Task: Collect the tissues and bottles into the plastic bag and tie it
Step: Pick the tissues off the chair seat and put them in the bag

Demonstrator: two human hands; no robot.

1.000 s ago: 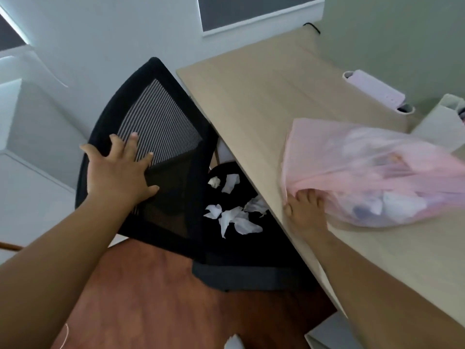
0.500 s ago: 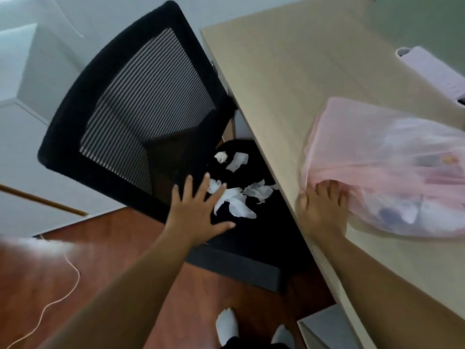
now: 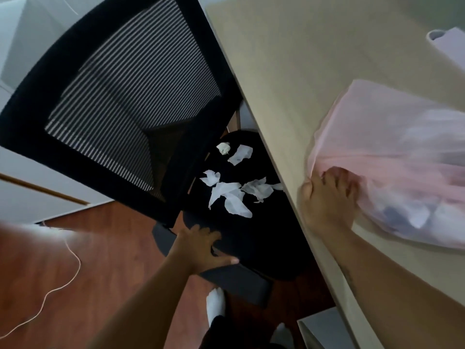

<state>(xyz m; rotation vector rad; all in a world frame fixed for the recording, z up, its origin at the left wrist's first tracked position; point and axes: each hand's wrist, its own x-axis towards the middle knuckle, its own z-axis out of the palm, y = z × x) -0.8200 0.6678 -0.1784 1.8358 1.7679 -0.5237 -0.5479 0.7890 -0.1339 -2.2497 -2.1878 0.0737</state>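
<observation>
A translucent pink plastic bag (image 3: 392,137) lies on the light wooden desk (image 3: 289,59), with white and dark items showing through it. My right hand (image 3: 327,200) grips the bag's near edge at the desk's rim. Several crumpled white tissues (image 3: 234,190) lie on the black seat of the office chair (image 3: 120,79), which is partly tucked under the desk. My left hand (image 3: 203,245) grasps the seat's front edge, fingers curled over it, below the tissues. No bottle is clearly visible.
The chair's mesh back fills the upper left. A red-brown wooden floor (image 3: 113,260) with a thin white cord (image 3: 57,285) lies at the lower left. My socked feet (image 3: 216,303) stand near the chair. A pale lilac object (image 3: 450,46) rests on the desk's far right.
My left hand went from the chair's backrest, across the seat, down to the seat's front edge. The view tilted downward and closer. My right hand kept its hold on the bag.
</observation>
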